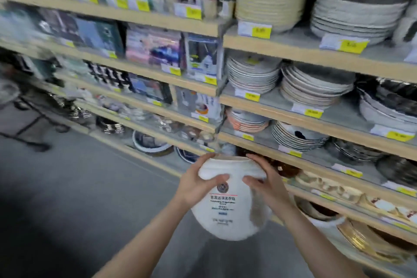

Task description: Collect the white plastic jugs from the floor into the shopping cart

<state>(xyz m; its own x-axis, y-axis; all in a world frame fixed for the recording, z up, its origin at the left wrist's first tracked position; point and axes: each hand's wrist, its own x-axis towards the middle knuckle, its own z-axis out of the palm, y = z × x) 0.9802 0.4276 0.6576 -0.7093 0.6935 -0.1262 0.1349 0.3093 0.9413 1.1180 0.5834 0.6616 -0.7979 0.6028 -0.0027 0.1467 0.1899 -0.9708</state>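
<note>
White rounded plastic jug [230, 201] sits clamped between both hands: left hand [198, 184] and right hand [264, 184] curl fingers round its top end (bulky, so two-handed). Shopping cart [27, 115], probably the blurred frame beyond the left fingers, stands well apart.

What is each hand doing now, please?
Left hand: holding the white plastic jug, fingers curled round its left side.
Right hand: holding the same jug on its right side.

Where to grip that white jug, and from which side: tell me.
Grip the jug at its upper shoulders, coming in from both sides. The body is wide, round and smooth, with no handle showing, so opposed palms suit it, as the left hand and right hand hold it now.
</note>
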